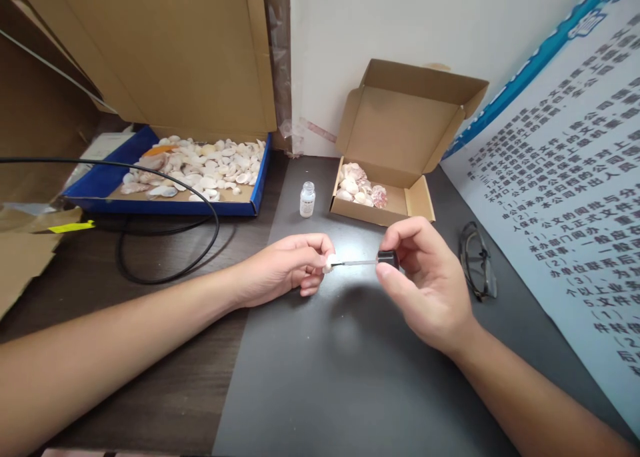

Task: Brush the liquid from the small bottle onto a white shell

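Observation:
Between its thumb and fingers, my left hand (293,265) pinches a small white shell (329,264) above the dark grey mat. My right hand (430,280) grips the black cap (387,259) of a thin brush (357,263). The brush points left, and its dark tip touches the shell or lies right beside it. Behind my hands, a small uncapped glass bottle (307,200) with a label stands upright on the mat (300,377). Both hands are closed on their things.
A blue-edged box (215,208) full of shells stands at the back left, with a black cable (218,234) looping in front. An open cardboard box (357,212) with several shells is at the back centre. Glasses (477,260) and a printed sheet (560,177) are on the right.

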The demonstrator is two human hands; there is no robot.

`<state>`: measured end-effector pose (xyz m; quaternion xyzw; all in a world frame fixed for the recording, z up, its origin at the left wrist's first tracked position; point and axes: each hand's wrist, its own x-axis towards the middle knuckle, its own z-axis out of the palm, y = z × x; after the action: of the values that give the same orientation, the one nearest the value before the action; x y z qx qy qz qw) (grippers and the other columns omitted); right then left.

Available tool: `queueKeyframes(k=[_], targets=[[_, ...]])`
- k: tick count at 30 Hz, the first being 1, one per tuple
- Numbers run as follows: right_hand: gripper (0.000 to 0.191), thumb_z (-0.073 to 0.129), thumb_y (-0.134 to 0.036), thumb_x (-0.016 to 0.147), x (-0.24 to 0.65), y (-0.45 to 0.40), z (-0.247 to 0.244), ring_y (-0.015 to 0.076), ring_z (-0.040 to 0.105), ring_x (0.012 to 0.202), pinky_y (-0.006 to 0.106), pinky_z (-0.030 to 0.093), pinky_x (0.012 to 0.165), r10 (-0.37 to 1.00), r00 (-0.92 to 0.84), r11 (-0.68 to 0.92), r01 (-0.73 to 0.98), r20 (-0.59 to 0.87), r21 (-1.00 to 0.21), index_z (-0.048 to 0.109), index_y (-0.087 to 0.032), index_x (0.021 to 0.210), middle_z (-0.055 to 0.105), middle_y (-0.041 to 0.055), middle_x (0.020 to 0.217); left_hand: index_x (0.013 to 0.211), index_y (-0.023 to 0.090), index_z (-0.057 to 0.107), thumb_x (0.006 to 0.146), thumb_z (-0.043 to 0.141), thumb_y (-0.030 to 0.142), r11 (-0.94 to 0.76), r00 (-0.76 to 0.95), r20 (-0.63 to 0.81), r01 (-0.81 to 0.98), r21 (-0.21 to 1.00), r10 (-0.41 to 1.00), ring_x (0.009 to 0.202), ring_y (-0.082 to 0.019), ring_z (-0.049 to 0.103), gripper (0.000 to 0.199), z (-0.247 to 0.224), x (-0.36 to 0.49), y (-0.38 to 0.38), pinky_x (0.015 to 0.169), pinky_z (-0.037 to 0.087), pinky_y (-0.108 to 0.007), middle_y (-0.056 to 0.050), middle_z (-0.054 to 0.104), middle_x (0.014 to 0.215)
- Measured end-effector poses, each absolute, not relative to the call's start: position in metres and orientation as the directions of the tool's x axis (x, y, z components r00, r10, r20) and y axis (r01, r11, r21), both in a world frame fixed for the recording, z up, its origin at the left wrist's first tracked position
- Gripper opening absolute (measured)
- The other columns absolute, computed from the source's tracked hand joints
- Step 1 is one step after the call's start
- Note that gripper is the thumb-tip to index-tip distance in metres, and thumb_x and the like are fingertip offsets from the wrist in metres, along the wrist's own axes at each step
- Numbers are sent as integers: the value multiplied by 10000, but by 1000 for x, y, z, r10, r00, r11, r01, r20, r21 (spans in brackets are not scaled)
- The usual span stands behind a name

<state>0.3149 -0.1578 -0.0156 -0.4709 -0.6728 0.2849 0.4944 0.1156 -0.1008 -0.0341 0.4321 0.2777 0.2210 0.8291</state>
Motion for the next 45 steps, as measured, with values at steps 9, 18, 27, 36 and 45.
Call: queueKeyframes(k=[9,18,27,36,45], targets=[[173,573,-115,789,318,-158,-16,90,423,536,240,374,501,928,-73,367,336,365,-867,488,-239,876,456,-59,707,768,153,539,801,596,144,523,751,-265,-124,843,605,530,-66,380,67,-34,116,-100,510,336,-197,41,437,640],[149,558,-129,808,319,-157,-15,93,441,552,246,380,514,937,-90,349,315,338,-883,488,-234,887,474,-51,729,763,158,531,795,600,146,527,748,-269,-125,841,606,530,-67,385,78,-34,116,-100,512,340,-197,41,438,645],[128,564,-149,820,317,-156,-13,90,458,547,240,400,504,937,-90,346,344,336,-873,504,-229,899,494,-49,728,762,154,533,802,593,142,529,749,-272,-121,840,604,531,-65,389,73,-32,116,-100,516,341,-198,41,439,640],[141,573,-142,798,316,-156,-13,92,453,536,236,387,478,937,-65,345,340,344,-875,505,-232,883,490,-49,710,757,160,533,784,616,156,534,746,-276,-124,836,606,529,-69,386,87,-33,116,-101,512,338,-201,44,440,631],[160,573,-134,788,316,-158,-14,100,454,538,244,398,477,930,-65,360,363,362,-860,501,-240,884,494,-45,712,759,162,535,768,632,172,531,735,-289,-113,840,613,530,-71,385,98,-31,117,-101,512,334,-208,40,450,640]])
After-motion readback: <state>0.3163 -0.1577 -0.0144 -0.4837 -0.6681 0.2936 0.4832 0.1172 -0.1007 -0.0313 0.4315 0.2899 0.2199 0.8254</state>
